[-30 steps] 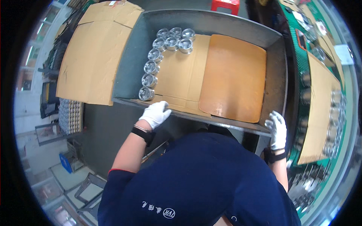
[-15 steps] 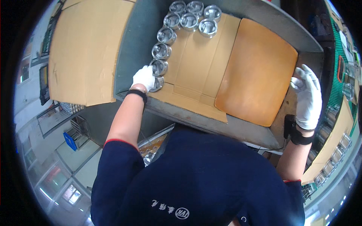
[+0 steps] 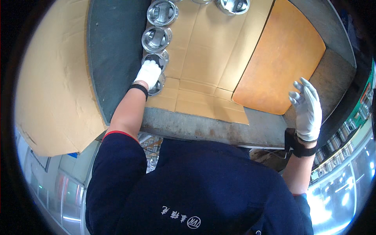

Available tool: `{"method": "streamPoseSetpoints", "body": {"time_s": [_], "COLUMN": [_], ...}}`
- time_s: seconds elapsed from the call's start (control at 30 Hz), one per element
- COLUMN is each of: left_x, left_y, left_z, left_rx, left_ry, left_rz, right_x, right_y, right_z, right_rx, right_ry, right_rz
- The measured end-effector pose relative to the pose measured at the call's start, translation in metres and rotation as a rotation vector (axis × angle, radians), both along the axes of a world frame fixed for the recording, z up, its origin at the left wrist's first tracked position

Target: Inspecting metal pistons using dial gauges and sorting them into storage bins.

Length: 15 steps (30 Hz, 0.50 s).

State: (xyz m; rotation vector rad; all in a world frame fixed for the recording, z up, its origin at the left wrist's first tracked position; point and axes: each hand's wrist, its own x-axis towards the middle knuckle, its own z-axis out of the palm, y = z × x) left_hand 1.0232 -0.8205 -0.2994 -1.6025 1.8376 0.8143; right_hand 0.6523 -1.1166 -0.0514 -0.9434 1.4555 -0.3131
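Note:
My left hand [image 3: 149, 73], in a white glove, has its fingers bent over the rim of a shiny metal engine piston [image 3: 161, 56], gripping it at the left side of the bench. The nearest piston [image 3: 157, 87] stands partly behind that hand and wrist. Farther up the same row are another piston [image 3: 156, 39] and one more [image 3: 161, 13], their hollow insides facing up. My right hand [image 3: 308, 109], also gloved, hovers empty by the right side of the bench with its fingers spread and slightly curled.
Flat cardboard [image 3: 203, 58] lines the bench under the pistons. An orange-brown board [image 3: 280, 58] lies to its right. A grey side wall [image 3: 115, 51] rises at the left, with a large cardboard sheet [image 3: 51, 78] beyond it. Another piston [image 3: 234, 5] stands at the far edge.
The head view has shifted closer to the bench, so the far pistons are partly cut off. My left hand has moved onto the second-nearest piston. My right hand stays raised and empty.

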Motion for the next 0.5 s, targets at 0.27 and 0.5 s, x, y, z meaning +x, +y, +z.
{"method": "streamPoseSetpoints", "body": {"time_s": [0.27, 0.5], "left_x": [-0.013, -0.041], "left_y": [-0.012, -0.084], "left_z": [0.025, 0.032], "left_rx": [-0.056, -0.432], "left_ry": [0.244, 0.493], "left_rz": [0.103, 0.252], "right_x": [0.104, 0.216], "right_y": [-0.053, -0.121], "right_z": [-0.033, -0.118], "right_rx": [-0.097, -0.382], "right_ry": [-0.092, 0.152], "right_rz": [0.356, 0.803]}}
